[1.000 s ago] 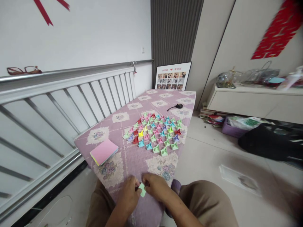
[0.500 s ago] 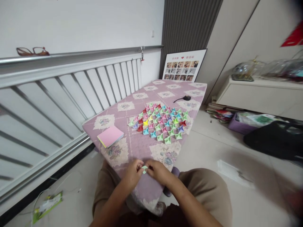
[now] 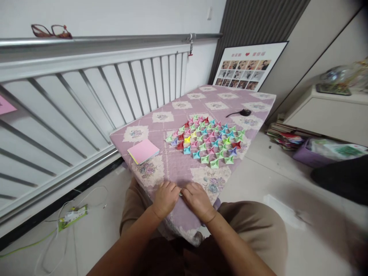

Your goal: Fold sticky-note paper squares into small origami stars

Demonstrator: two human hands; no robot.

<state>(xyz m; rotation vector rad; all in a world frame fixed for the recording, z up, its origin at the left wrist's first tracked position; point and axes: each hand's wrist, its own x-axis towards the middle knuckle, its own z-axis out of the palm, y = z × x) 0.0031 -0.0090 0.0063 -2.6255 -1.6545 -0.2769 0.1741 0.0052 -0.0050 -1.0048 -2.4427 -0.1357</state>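
My left hand (image 3: 166, 197) and my right hand (image 3: 197, 200) meet at the near end of the cloth-covered table (image 3: 181, 220). Between them they grip a small folded piece of light green paper (image 3: 180, 194), mostly covered by the curled fingers. Farther up the table lie rows of small folded paper pieces in green, blue, pink, red, yellow and purple; a light green piece (image 3: 214, 164) is the closest of these. A stack of square paper (image 3: 143, 150) with a pink sheet on top rests at the left, beyond my left hand.
A black object with a cord (image 3: 245, 112) lies toward the table's far right. A white railing (image 3: 149, 84) runs along the left, with eyeglasses (image 3: 51, 31) on its pipe. A framed photo board (image 3: 244, 65) leans at the back. A power strip (image 3: 73, 215) with cables lies on the floor.
The green paper showed plainly between my fingertips before; now the fingers have closed down over it, with the backs of both hands turned up. The camera view has shifted.
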